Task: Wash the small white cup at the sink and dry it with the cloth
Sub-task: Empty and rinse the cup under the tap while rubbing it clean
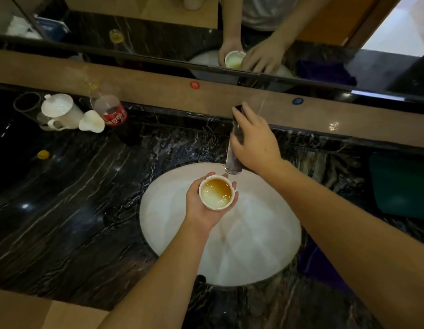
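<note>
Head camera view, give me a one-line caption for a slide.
Left hand holds a small white cup of brownish liquid over the sink while the right hand grips the faucet.

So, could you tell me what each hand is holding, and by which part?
The left hand cups the small white cup around its wall and base. The right hand rests on the faucet.

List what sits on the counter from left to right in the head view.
White lidded pot → red-labelled bottle → left hand holding the small white cup → right hand on the tap → green cloth.
</note>
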